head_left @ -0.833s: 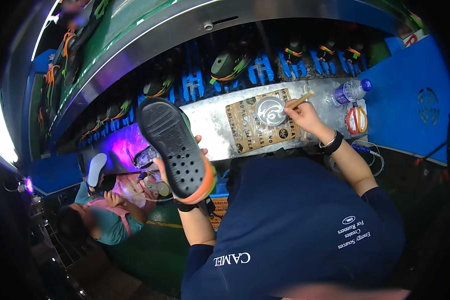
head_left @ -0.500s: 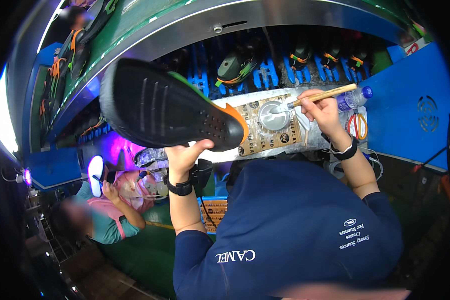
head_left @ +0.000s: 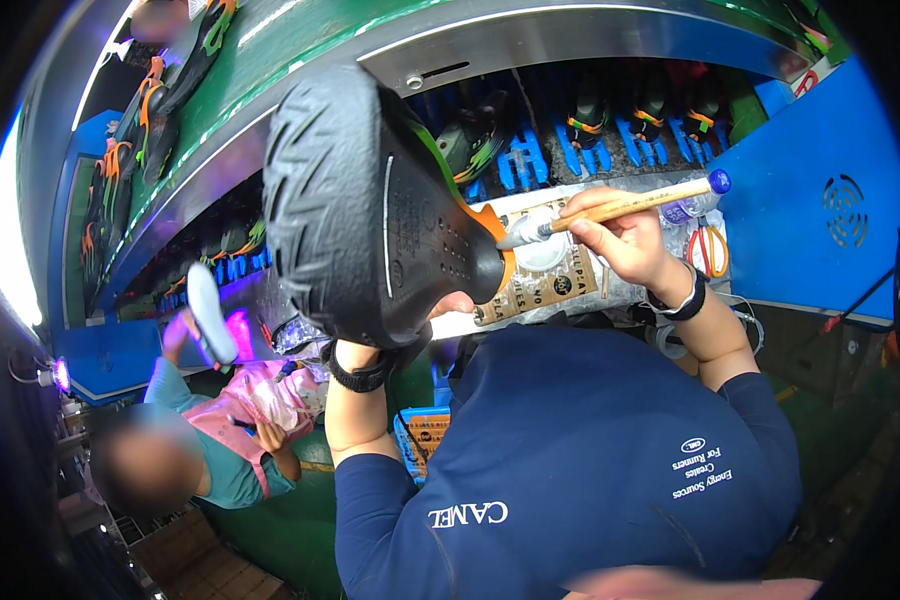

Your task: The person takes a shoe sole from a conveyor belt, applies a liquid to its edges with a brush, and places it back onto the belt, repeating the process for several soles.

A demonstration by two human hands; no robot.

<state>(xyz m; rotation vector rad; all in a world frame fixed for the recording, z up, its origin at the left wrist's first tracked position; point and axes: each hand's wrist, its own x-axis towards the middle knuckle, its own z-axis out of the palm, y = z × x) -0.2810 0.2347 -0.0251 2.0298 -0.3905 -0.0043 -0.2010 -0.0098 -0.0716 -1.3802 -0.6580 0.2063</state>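
Observation:
A black shoe (head_left: 370,220) with orange and green trim is raised in front of me, its dark underside and chunky zigzag side turned toward me. My left hand (head_left: 450,306) grips it from below near the orange-edged end; the shoe hides most of the fingers and the thumb shows. In my right hand (head_left: 620,245) is a brush (head_left: 650,202) with a wooden, blue-ended handle, fingers closed round it. The brush's whitish tip meets or nearly meets the shoe's orange edge. Just behind the tip stands a round cup (head_left: 540,250) of white stuff, partly covered by hand and brush.
Brown taped card (head_left: 565,285) lies under the cup. Red-and-yellow-handled scissors (head_left: 708,248) and a plastic bottle (head_left: 690,208) are at the right, beside a blue panel (head_left: 820,200). Shoes on blue racks (head_left: 585,150) line the back. At left, a co-worker holds a pale sole (head_left: 210,312).
The shoe has tilted more upright, bringing its zigzag side into view. My right hand has moved the brush from the cup leftward to the shoe's orange edge. The co-worker's pale sole has shifted.

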